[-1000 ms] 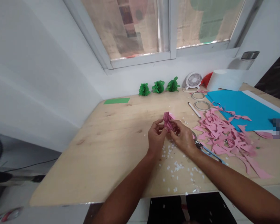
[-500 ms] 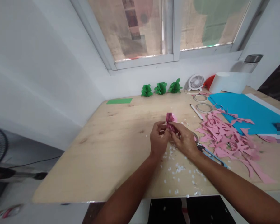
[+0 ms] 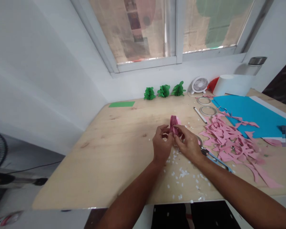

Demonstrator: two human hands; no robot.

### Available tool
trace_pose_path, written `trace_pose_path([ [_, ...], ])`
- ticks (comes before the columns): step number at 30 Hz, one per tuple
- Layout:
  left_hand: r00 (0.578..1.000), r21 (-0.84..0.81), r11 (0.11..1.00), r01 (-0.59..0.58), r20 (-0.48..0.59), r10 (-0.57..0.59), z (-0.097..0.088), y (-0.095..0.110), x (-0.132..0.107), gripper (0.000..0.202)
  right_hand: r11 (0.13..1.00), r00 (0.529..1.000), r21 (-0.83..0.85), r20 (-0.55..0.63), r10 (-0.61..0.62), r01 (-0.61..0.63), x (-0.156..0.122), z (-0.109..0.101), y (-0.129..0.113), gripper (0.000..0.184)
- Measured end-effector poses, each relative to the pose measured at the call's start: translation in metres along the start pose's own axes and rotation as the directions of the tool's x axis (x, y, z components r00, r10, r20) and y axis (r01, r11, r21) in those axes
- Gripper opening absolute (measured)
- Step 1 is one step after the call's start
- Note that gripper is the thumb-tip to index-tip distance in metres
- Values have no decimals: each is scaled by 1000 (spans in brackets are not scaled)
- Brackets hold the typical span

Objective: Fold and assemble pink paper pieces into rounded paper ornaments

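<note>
A small stack of pink paper cut-outs stands upright between my hands, its layered edges facing me. My left hand pinches its lower left side with thumb and fingertips. On the other side, my right hand grips the right edge, fingers bent. The lower part of the stack is covered by my fingertips. Just behind it shows a paler pink paper piece. White paper bits lie scattered on the wooden table below my hands. Beside my right wrist lies a light blue cutter, partly hidden.
Pink paper scraps are heaped to the right, beside blue sheets. A white pen and tape rolls lie behind my right hand. Green paper figures, a small white fan and a green strip line the back.
The pink stack has turned slightly and its layers look a little more spread at the top. Both hands stay in nearly the same place, still gripping it.
</note>
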State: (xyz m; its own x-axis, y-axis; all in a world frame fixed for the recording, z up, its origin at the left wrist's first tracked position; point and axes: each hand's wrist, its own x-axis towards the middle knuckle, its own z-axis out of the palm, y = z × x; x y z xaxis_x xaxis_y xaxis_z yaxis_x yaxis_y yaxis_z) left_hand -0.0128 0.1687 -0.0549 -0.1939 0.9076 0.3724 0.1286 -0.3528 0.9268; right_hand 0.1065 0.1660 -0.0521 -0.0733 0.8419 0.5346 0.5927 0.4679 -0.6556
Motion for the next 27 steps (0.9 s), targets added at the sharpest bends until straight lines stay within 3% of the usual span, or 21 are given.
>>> trace_pose_path([
  [7,992,100,988,-121,-10,122,-1,2,0,29,998,998,25,8,60,-60,1,-2,-2,33],
  [14,981,182,964,-194,7,196,0,4,-1,25,998,999,42,11,43,-43,1,-3,-4,32],
  [27,934,330,879,-343,24,355,0,-2,-2,22,998,997,0,19,70,-70,1,-3,-2,22],
])
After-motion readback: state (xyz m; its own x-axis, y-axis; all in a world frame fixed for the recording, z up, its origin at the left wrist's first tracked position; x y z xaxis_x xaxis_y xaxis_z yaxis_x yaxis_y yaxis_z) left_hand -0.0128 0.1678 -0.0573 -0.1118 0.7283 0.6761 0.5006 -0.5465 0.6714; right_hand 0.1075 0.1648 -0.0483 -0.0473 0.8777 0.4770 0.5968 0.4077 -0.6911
